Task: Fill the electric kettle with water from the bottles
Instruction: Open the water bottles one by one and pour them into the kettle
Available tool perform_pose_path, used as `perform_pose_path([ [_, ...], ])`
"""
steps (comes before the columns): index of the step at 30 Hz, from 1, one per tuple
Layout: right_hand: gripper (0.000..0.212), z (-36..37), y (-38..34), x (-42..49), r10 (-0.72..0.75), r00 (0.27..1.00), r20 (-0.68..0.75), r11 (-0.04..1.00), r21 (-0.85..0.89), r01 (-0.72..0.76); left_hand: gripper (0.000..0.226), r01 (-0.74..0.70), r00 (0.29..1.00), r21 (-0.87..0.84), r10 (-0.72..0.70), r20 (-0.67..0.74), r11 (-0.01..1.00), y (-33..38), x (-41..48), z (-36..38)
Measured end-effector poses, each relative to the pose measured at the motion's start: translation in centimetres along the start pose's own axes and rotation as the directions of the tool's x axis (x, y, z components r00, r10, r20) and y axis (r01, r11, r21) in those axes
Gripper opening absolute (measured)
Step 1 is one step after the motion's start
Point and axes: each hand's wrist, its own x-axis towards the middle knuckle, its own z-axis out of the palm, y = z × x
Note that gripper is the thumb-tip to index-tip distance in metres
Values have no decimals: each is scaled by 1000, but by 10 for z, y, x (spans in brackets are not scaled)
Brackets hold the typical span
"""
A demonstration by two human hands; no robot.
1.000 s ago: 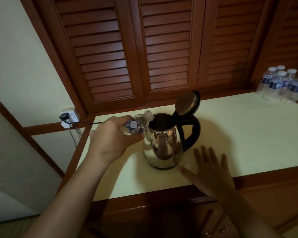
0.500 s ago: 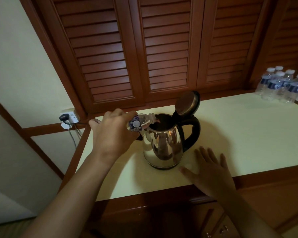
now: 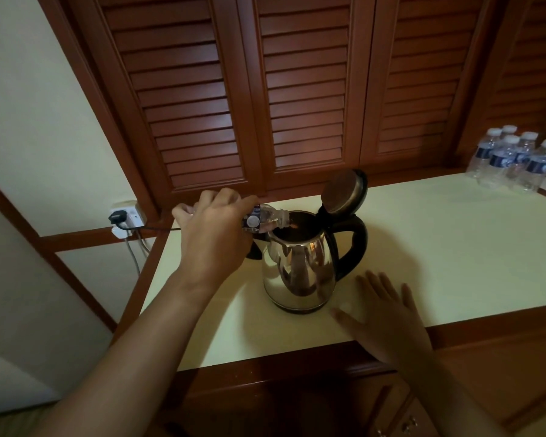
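- Head view: left hand point(image 3: 213, 230) wrapped round the bottle point(image 3: 265, 219), fingers curled over its body. The bottle lies near level, with its neck over the kettle point(image 3: 297, 272) rim on the side away from the handle point(image 3: 350, 244).
- Kettle stands upright on the counter point(image 3: 438, 241), lid point(image 3: 344, 190) flipped up and back, mouth open. The bottle mouth sits just over the opening; too dim to make out any flow.
- Right hand point(image 3: 388, 316) lies flat on the counter just beside the kettle's foot, fingers spread, holding nothing, clear of the kettle.
- Step in hand, as I read it: emptying this bottle. Keep the neck inside the rim and raise the bottle's end gradually. Thin plastic probably glugs and buckles if squeezed, so a light grip and a steady tilt should avoid splash.
- Likely risk: water running down the steel wall to the foot. The right hand is well placed to steady the handle if the kettle shifts.
- Spare bottles point(image 3: 514, 159) stand capped at the counter's far right, well apart from the kettle. More pours are probably to come.
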Motion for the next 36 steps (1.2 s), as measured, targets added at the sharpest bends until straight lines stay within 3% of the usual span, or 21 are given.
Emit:
perform_pose_path([
  [9,85,-3,0,-3,-22,999,-40,999,47,24,62,-68,998,-4,68,3,998,2,8,1],
  [18,54,-6,-1,-6,-78,995,-57,994,71,82,60,-200,979,45,201,-25,979,8,19,4],
  [23,49,0,4,-4,-105,990,-96,993,46,110,45,-299,951,73,304,-61,951,12,24,3],
  [27,53,7,7,-3,-129,968,-215,987,66,146,41,-346,934,125,354,-47,930,13,27,0],
  [31,46,-6,-1,-14,-139,952,-274,943,257,212,50,-272,956,167,286,-67,948,10,22,-12],
  [34,38,-34,-17,-29,-133,950,-283,776,567,278,42,-175,976,100,186,-113,979,1,6,-17],
  [36,31,-60,-36,-37,-92,944,-317,670,682,294,42,-87,994,39,89,-56,995,-1,-9,-21],
])
